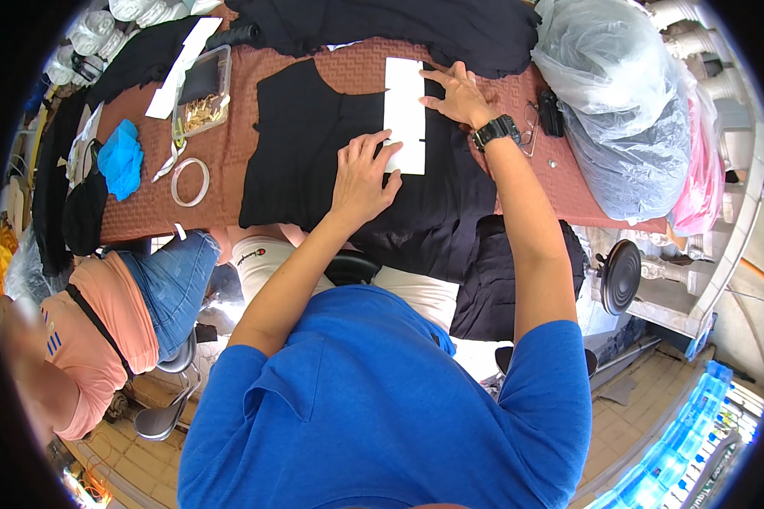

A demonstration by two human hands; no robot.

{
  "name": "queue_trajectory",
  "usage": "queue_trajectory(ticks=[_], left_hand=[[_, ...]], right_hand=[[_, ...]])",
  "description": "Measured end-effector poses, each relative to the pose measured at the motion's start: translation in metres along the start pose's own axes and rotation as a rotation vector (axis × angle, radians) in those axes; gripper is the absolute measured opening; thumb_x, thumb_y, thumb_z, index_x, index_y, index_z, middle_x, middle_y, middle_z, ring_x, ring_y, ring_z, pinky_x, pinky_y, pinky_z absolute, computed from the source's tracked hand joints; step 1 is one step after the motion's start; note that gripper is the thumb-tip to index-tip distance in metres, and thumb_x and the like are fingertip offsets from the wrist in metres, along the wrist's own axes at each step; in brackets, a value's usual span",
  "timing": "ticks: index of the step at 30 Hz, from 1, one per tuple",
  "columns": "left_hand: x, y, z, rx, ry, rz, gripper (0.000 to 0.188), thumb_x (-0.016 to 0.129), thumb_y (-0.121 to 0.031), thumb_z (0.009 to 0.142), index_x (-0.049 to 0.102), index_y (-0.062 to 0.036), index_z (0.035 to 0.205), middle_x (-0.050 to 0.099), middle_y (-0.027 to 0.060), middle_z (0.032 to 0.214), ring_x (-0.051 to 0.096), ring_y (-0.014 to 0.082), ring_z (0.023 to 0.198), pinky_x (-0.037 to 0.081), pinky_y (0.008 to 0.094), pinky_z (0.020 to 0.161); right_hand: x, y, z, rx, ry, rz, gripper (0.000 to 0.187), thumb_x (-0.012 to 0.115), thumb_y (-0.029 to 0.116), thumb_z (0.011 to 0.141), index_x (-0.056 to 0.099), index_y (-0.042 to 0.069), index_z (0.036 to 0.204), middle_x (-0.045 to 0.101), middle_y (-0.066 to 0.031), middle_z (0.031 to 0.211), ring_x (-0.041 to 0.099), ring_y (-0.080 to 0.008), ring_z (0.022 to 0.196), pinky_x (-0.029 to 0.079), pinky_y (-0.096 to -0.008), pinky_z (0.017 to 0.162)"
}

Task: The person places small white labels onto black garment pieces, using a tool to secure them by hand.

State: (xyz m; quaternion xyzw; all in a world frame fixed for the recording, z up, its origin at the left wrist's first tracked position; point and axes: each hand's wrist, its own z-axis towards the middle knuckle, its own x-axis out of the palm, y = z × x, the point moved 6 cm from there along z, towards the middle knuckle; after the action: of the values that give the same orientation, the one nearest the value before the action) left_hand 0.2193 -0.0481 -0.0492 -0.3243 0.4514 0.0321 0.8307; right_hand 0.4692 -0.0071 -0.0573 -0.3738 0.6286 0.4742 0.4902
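Note:
A black garment piece [314, 144] with a curved neckline lies spread on the table in front of me. On top of it rests a white card strip [405, 110] with small notches along its edges, its long side pointing away from me. My left hand [363, 176] lies on the cloth, fingers apart, with fingertips at the strip's lower left edge. At the strip's upper right edge my right hand [460, 97] is spread flat, fingertips touching the card and cloth. A dark watch sits on that wrist. Neither hand grasps anything.
The reddish-brown tablecloth [225, 170] also bears a clear box [202, 93] of brass-coloured pieces, a tape roll [190, 182], blue cloth [120, 159] and glasses [530, 127]. Large plastic-wrapped bundles [620, 110] stand at right. More black fabric [390, 25] lies far. A person [115, 314] sits at left.

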Motion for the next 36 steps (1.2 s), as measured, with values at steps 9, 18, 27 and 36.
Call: queue_trajectory(ticks=[9,18,27,36], left_hand=[[-0.0030,-0.0022,0.0008,0.015,-0.025,0.008,0.045,0.071,-0.015,0.080,0.063,-0.0108,0.124,0.052,0.0073,0.138,0.047,0.0294,0.124,0.037,0.0459,0.102],[-0.0049,-0.0026,0.0011,0.013,-0.027,-0.004,0.048,0.073,-0.019,0.079,0.062,-0.0108,0.125,0.052,0.0085,0.139,0.047,0.0306,0.124,0.037,0.0461,0.102],[-0.0025,-0.0008,0.0008,0.014,-0.022,-0.003,0.048,0.074,-0.022,0.080,0.063,-0.0118,0.125,0.051,0.0085,0.140,0.046,0.0305,0.125,0.037,0.0461,0.102],[-0.0027,-0.0012,0.0006,0.020,-0.030,-0.006,0.046,0.076,-0.028,0.083,0.064,-0.0144,0.126,0.052,0.0066,0.141,0.046,0.0304,0.124,0.036,0.0455,0.102]], right_hand=[[0.0007,-0.0007,0.0009,-0.014,-0.004,0.006,0.062,0.076,0.043,0.086,0.056,0.029,0.143,0.047,-0.0146,0.135,0.048,-0.0379,0.120,0.045,-0.0461,0.107],[-0.0035,0.0058,-0.0016,0.029,0.016,-0.021,0.061,0.075,0.042,0.087,0.055,0.031,0.144,0.046,-0.0126,0.136,0.047,-0.0382,0.124,0.046,-0.0469,0.108],[-0.0020,0.0067,-0.0014,0.060,0.032,-0.046,0.060,0.073,0.043,0.089,0.053,0.032,0.145,0.045,-0.0111,0.139,0.047,-0.0373,0.127,0.047,-0.0471,0.108],[-0.0016,0.0072,-0.0020,0.066,0.037,-0.049,0.060,0.072,0.043,0.090,0.052,0.033,0.146,0.045,-0.0107,0.141,0.046,-0.0379,0.129,0.047,-0.0475,0.109]])
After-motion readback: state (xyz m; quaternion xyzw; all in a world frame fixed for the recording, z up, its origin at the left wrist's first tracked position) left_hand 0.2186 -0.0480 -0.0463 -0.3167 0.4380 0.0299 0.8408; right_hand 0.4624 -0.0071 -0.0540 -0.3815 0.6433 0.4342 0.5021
